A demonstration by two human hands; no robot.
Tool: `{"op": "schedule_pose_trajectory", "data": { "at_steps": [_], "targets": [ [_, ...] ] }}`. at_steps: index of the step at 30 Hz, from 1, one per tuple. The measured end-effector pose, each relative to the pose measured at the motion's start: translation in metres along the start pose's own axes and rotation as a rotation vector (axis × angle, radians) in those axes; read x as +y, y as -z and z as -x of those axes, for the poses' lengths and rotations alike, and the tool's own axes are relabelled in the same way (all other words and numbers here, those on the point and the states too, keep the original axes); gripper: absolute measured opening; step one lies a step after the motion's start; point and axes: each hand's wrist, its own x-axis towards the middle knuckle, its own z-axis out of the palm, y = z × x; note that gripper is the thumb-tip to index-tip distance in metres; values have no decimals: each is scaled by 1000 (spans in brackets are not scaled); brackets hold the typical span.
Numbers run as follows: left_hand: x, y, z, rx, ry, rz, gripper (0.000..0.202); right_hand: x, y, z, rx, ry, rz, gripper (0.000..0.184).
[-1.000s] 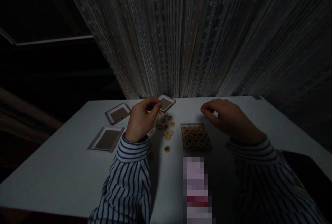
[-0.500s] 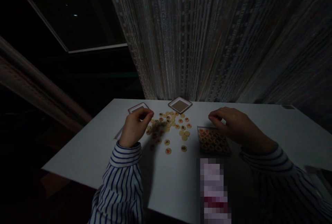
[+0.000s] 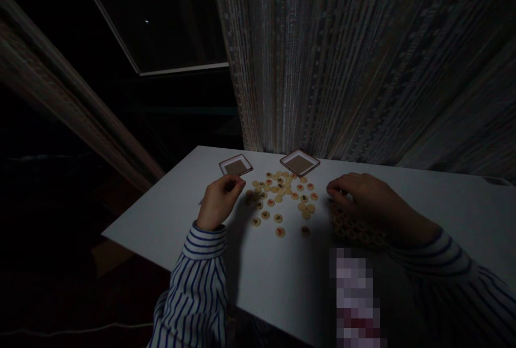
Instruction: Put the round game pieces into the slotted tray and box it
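Hovering L hand (image 3: pixel 220 202), fingers bunched, near discs (image 3: pixel 280 192); R fingers (image 3: pixel 336 191) curled at tray edge (image 3: pixel 355 232)

We note dim, underexposed light; the white counter (image 3: pixel 161 224) reads brightest, the room beyond nearly black. Soft shadows lie beneath the left hand (image 3: pixel 220 202) and right hand (image 3: pixel 374 203). Wide-angle distortion bends the strand curtain (image 3: pixel 322 58) toward the edges; a pixelated block (image 3: pixel 355 297) obscures the lower centre.

- A floor-length string curtain (image 3: pixel 322 58) hangs behind the table
- A dark window (image 3: pixel 161 20) with pale frame, upper left
- A white table (image 3: pixel 161 224)
- A pale diagonal band (image 3: pixel 68 101) at left
- A thin white cable (image 3: pixel 80 331) on the dark floor
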Motion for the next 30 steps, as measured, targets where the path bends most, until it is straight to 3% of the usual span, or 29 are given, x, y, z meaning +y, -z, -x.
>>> {"op": "schedule_pose_trajectory", "data": {
  "at_steps": [7,12,20,30],
  "targets": [
    [-16,-2,-1,-52,-17,-21,21,-10,-6,-15,-83,8,-9,24],
    [-27,-23,-9,-142,-76,-121,18,-18,-18,-31,-186,28,-7,26],
    [-35,-62,-20,-367,-157,-497,23,-23,-36,-43,-272,83,-47,26],
    [-56,-79,-33,-454,-200,-552,28,-19,-41,-43,-297,47,-7,22]
  ]
}}
